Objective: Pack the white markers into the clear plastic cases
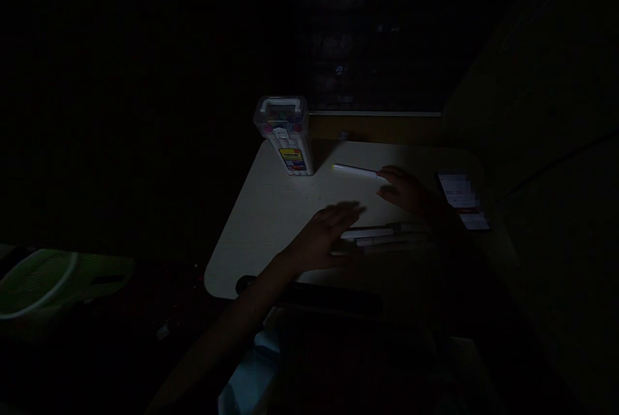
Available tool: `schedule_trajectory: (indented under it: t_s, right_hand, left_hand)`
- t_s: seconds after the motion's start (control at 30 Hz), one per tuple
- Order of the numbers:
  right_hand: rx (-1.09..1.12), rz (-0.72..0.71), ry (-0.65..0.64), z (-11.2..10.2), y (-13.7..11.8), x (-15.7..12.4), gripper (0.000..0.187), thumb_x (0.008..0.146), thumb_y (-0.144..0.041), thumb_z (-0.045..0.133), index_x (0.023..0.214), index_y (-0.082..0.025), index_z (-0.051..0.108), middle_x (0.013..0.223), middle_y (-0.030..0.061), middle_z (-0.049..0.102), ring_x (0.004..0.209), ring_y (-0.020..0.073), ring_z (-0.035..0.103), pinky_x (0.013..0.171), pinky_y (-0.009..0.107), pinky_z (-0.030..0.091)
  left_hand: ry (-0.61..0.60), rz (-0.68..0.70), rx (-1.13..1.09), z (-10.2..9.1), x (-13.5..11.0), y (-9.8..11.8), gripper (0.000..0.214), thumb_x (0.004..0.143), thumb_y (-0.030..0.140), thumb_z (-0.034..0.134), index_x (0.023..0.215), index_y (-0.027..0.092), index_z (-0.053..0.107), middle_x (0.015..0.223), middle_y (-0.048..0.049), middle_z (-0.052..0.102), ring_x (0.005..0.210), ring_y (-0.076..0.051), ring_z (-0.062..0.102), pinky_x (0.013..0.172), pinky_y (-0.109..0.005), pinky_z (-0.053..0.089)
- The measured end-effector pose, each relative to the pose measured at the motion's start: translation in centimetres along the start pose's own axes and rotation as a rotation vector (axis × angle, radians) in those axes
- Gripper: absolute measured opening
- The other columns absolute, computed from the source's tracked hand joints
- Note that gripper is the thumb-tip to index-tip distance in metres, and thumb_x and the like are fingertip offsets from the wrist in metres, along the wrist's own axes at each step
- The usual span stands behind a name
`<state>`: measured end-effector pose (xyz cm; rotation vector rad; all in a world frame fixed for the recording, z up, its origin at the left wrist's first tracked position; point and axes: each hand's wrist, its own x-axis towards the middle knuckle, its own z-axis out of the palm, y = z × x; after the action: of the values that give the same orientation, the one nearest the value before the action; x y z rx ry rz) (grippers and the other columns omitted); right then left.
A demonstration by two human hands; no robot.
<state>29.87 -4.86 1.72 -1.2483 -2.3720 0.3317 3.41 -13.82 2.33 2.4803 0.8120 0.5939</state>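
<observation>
The scene is very dark. My left hand [325, 234] lies on a small white desk [261, 221], fingers stretched out and slightly blurred, resting over a few white markers [382, 234] that lie side by side. My right hand [405, 191] is further back, its fingertips at the end of a single white marker [353, 171] with a green tip; whether it pinches the marker is unclear. A clear plastic marker case [284, 133] with a handle stands at the desk's back left corner.
A phone [463, 201] with a lit screen lies at the desk's right edge. A wooden ledge [372, 124] runs behind the desk. A greenish object [53, 279] sits at the far left in the dark.
</observation>
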Motion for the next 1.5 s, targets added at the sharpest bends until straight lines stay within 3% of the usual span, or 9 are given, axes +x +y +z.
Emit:
schedule_trajectory:
  t_s: [0.2,0.43,0.6,0.77,0.97,1.13,1.23,1.4,1.5]
  right_hand:
    - [-0.057,0.047,0.016,0.7,0.4,0.3,0.04,0.083,-0.02,0.051,0.122,-0.013,0.062,0.128,0.0151,0.059,0.12,0.026,0.055,0.104,0.043,0.045]
    - [-0.123,0.08,-0.027,1.8,1.4,0.5,0.035,0.085,-0.015,0.046,0.112,-0.013,0.067,0.129,0.0122,0.06,0.119,0.0234,0.057,0.105,0.039,0.044]
    - [-0.113,0.119,-0.105,1.2,1.7,0.5,0.03,0.087,-0.019,0.043,0.095,-0.012,0.071,0.128,0.0128,0.061,0.115,0.0222,0.059,0.101,0.035,0.045]
    - [-0.108,0.133,-0.128,0.5,2.2,0.3,0.029,0.088,-0.024,0.043,0.083,-0.014,0.07,0.119,0.0123,0.065,0.103,0.0207,0.063,0.094,0.031,0.046]
    - [-0.085,0.113,-0.153,0.6,2.9,0.1,0.03,0.089,-0.026,0.043,0.082,-0.014,0.069,0.114,0.0121,0.066,0.1,0.0196,0.062,0.092,0.031,0.046]
    - [-0.085,0.106,-0.137,0.8,3.0,0.0,0.03,0.088,-0.026,0.043,0.084,-0.013,0.069,0.111,0.0131,0.065,0.103,0.0203,0.06,0.095,0.03,0.044]
    - [-0.071,0.099,-0.146,0.7,2.9,0.0,0.03,0.089,-0.027,0.042,0.081,-0.014,0.068,0.106,0.0126,0.066,0.096,0.0199,0.061,0.09,0.03,0.046]
    - [-0.029,0.114,-0.117,0.9,3.3,-0.1,0.027,0.088,-0.026,0.043,0.078,-0.016,0.066,0.105,0.0102,0.066,0.096,0.0189,0.06,0.09,0.03,0.045]
    - [-0.025,0.093,-0.124,0.8,3.4,-0.1,0.027,0.089,-0.028,0.044,0.081,-0.016,0.066,0.107,0.0103,0.066,0.098,0.0186,0.059,0.09,0.029,0.044]
  left_hand:
    - [-0.052,0.115,0.164,2.4,0.5,1.3,0.054,0.087,0.036,0.057,0.138,0.025,0.042,0.151,-0.0072,0.037,0.144,-0.024,0.027,0.114,-0.048,0.033]
    - [-0.143,0.217,0.319,4.8,3.3,1.5,0.05,0.088,0.032,0.057,0.136,0.027,0.045,0.148,-0.002,0.043,0.142,-0.024,0.032,0.116,-0.051,0.028]
    - [-0.156,0.309,0.427,6.4,5.8,1.9,0.04,0.096,0.027,0.039,0.135,0.025,0.046,0.148,0.0005,0.043,0.141,-0.019,0.034,0.12,-0.047,0.021]
    - [-0.114,0.373,0.492,7.8,6.7,1.4,0.036,0.096,0.023,0.038,0.129,0.022,0.052,0.142,-0.0019,0.051,0.134,-0.018,0.044,0.114,-0.045,0.032]
    - [-0.03,0.378,0.475,6.7,6.0,-0.2,0.03,0.094,0.019,0.045,0.12,0.021,0.06,0.132,-0.0035,0.06,0.128,-0.019,0.051,0.107,-0.041,0.041]
    - [0.03,0.328,0.417,5.7,5.8,-1.8,0.027,0.094,0.026,0.046,0.113,0.016,0.064,0.125,-0.0055,0.065,0.123,-0.021,0.055,0.105,-0.038,0.046]
    - [0.066,0.304,0.36,5.4,6.1,-2.5,0.03,0.093,0.03,0.049,0.114,0.014,0.063,0.122,-0.0056,0.066,0.124,-0.02,0.054,0.108,-0.037,0.044]
    - [0.107,0.318,0.404,4.9,6.1,-2.9,0.028,0.092,0.034,0.051,0.111,0.018,0.064,0.118,-0.0026,0.068,0.13,-0.023,0.049,0.117,-0.047,0.034]
    - [0.156,0.324,0.447,4.6,5.2,-3.0,0.026,0.093,0.034,0.049,0.108,0.021,0.066,0.116,-0.001,0.069,0.13,-0.022,0.049,0.117,-0.048,0.032]
